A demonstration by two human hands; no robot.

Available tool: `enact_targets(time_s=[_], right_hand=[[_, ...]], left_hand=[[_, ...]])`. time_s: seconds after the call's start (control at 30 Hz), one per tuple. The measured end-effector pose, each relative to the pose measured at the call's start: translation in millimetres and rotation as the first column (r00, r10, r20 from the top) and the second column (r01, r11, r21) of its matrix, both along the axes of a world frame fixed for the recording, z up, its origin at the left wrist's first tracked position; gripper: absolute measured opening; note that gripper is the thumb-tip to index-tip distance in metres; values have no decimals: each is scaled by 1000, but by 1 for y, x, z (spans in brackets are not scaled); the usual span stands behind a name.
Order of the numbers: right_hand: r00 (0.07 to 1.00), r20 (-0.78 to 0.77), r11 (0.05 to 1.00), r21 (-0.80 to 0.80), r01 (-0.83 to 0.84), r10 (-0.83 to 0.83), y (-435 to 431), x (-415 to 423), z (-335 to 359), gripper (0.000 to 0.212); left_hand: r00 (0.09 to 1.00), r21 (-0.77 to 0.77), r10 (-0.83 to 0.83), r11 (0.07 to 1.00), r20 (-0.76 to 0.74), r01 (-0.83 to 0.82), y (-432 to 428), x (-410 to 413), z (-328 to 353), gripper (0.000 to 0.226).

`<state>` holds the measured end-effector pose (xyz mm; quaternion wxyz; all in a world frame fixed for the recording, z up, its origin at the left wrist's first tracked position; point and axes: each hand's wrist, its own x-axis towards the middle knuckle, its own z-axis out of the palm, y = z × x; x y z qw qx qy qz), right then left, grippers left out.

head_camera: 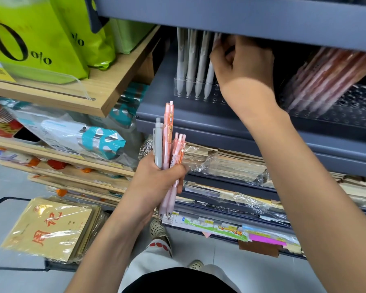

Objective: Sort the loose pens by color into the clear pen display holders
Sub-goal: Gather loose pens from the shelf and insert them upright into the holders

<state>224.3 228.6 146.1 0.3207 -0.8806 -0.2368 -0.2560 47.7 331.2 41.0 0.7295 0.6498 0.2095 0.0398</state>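
Overhead, the upper shelf (241, 17) overhangs the clear holder (195, 92), and the right hand (243, 62) is under its edge, fingers curled and pinching the top of the grey pen (208, 79) that ends a standing row. The left hand (154, 182) has its fingers wrapped round a bundle of pink pens (169, 144) plus one grey. To the right, a second holder (351, 117) has pink pens leaning in it. Green bags (36, 39) sit to the left, wrapped notebooks (237, 161) below.
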Motion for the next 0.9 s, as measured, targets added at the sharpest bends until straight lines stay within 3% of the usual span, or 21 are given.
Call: enact_targets(time_s=[0.23,0.33,0.4,0.47,0.53,0.6,0.67,0.8,0.9], right_hand=[[999,-39,1000,-4,-26,26,-4,0,-2,34],[998,-55,985,170,-14,23,-15,-11,-5,32],[983,-132,938,339,-76,127,-25,-24,-10,13],[898,-314,893,421,-160,309,-37,-41,-18,9],[754,-486,882,388,-267,442,-50,-56,-30,8],[625,-582,852,399,-338,520,-58,-69,-40,4],[526,-635,822,486,-297,566,-64,-74,-49,9],[461,-653,779,607,-158,601,-79,-76,-55,10],[472,-609,722,687,-87,637,-94,-77,-58,4]], left_hand=[[1000,1,-4,1000,18,4,-3,-1,0,11],[1000,3,-19,1000,24,19,-4,-3,1,15],[999,-13,-32,999,34,33,-4,-4,4,21],[996,-56,-60,996,64,63,-5,-4,6,14],[990,-81,-96,991,99,104,-6,-4,11,11],[983,-70,-133,987,124,142,-9,-2,14,16],[975,-63,-171,981,138,181,-13,2,17,15],[961,-81,-236,965,143,249,-23,9,18,7],[939,-125,-308,937,152,327,-35,15,18,7]])
